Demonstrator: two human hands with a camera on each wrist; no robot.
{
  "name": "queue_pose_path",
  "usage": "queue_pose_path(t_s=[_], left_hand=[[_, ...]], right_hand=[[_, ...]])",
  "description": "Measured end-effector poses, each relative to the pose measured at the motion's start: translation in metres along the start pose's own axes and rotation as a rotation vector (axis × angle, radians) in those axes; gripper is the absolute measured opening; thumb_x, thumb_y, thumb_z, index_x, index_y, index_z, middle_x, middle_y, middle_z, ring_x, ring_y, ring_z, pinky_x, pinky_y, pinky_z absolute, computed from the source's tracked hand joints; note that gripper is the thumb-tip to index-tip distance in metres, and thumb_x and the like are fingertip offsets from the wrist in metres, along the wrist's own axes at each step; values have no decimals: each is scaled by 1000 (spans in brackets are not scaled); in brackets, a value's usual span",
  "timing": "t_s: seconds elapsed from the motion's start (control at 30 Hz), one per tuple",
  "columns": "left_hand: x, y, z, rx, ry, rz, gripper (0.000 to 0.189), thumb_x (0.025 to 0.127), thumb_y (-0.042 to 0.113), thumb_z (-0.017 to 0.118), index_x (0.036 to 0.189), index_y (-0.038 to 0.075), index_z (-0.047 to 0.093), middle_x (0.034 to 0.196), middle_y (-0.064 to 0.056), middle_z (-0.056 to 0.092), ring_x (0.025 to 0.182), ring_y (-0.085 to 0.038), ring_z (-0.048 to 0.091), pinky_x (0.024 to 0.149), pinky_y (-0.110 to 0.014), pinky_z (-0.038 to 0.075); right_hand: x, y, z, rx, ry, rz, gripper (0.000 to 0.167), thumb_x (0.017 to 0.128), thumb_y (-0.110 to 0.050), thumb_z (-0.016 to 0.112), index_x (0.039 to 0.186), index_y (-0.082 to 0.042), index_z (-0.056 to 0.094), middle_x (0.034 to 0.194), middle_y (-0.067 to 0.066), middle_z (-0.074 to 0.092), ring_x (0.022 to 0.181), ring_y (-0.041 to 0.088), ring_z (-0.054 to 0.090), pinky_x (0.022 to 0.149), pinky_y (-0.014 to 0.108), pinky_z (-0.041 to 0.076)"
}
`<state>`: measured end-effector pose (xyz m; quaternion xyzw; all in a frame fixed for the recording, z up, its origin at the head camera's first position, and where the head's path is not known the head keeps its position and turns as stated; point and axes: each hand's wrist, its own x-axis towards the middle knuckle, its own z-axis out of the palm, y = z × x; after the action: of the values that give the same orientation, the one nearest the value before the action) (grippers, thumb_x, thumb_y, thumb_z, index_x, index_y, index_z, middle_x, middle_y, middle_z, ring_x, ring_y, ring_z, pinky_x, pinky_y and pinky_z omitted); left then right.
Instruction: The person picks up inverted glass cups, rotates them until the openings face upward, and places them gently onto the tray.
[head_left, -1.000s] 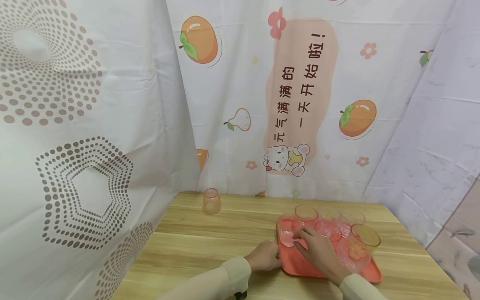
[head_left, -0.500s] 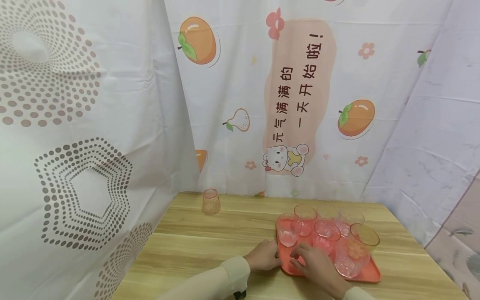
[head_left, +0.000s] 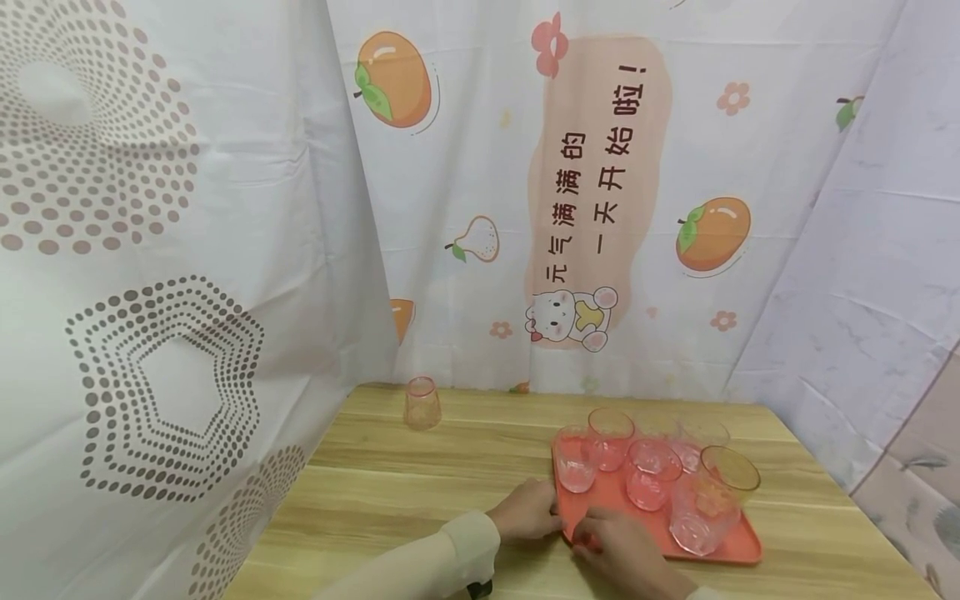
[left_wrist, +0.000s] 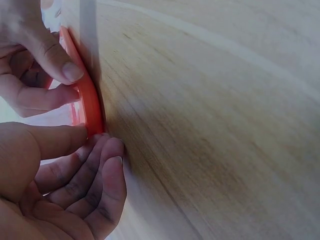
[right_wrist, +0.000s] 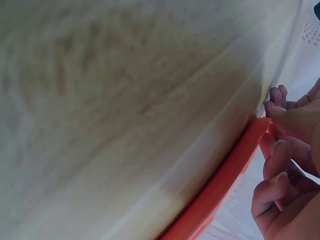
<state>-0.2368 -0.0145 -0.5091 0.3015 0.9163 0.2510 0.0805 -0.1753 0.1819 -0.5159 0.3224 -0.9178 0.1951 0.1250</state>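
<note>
An orange-red tray (head_left: 592, 521) on the wooden table carries several see-through glasses. At its left edge my left hand (head_left: 527, 510) pinches the rim, thumb and fingers meeting on it in the left wrist view. My right hand (head_left: 618, 546) is at the tray's near left corner, its fingers loosely bent. In the left wrist view its thumb and index finger lie right at the inner side of the rim (left_wrist: 89, 107). Behind that hand stand a clear glass (head_left: 576, 471), a pink-rimmed glass (head_left: 648, 492) and another pink-rimmed glass (head_left: 609, 450). An amber-rimmed glass (head_left: 731, 471) is at the right.
A lone pink glass (head_left: 423, 406) stands at the table's back left. The wooden table (head_left: 390, 492) runs back to a printed curtain (head_left: 480, 317); other curtains (head_left: 225, 350) hang at both sides.
My right hand has moved away from the clear glass at the tray's left, down to the near left corner. My left hand stays at the left rim.
</note>
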Motion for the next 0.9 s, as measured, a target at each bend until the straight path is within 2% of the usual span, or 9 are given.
queue_pose_path(t_s=[0.23, 0.4, 0.5, 0.6, 0.73, 0.9], left_hand=[[0, -1, -1, -10, -12, 7, 43, 92, 16, 77, 56, 18, 53, 46, 16, 37, 41, 1, 32, 40, -18, 24], [0, -4, -2, -11, -4, 32, 43, 92, 18, 77, 57, 20, 52, 46, 17, 36, 41, 2, 31, 41, -18, 23], [0, -7, -5, -24, -4, 25, 44, 90, 21, 78, 56, 18, 52, 46, 15, 36, 41, 1, 31, 41, -19, 23], [-1, -12, -9, -46, 4, 2, 41, 90, 24, 79, 57, 16, 56, 50, 14, 42, 44, 0, 36, 42, -19, 29], [-3, -22, -21, -68, 19, -24, 32, 91, 23, 79, 64, 15, 64, 57, 10, 54, 50, -3, 44, 47, -20, 38], [-2, -38, -47, -91, 55, -28, 31, 94, 21, 74, 66, 11, 67, 53, 10, 53, 47, -2, 43, 45, -20, 37]], right_hand=[[0, -3, 0, -1, -29, 27, 13, 83, -18, 85, 85, -22, 73, 84, -19, 59, 76, -3, 56, 63, 27, 51], [2, -2, 2, -23, 5, 18, 15, 80, -16, 86, 82, -21, 72, 80, -17, 58, 72, -3, 56, 60, 25, 50], [2, -1, 4, -27, 21, 20, 16, 80, -15, 87, 80, -21, 72, 79, -18, 56, 71, -3, 55, 59, 25, 49], [2, -1, 5, -28, 16, 37, 17, 79, -15, 86, 78, -22, 71, 78, -19, 55, 70, -2, 54, 58, 25, 48], [3, -2, 5, -30, 0, 43, 18, 79, -15, 87, 78, -23, 71, 78, -19, 55, 70, -1, 55, 58, 26, 48], [6, -2, 2, -17, -46, 42, 18, 81, -15, 86, 79, -22, 70, 78, -18, 54, 69, -1, 54, 59, 27, 49]])
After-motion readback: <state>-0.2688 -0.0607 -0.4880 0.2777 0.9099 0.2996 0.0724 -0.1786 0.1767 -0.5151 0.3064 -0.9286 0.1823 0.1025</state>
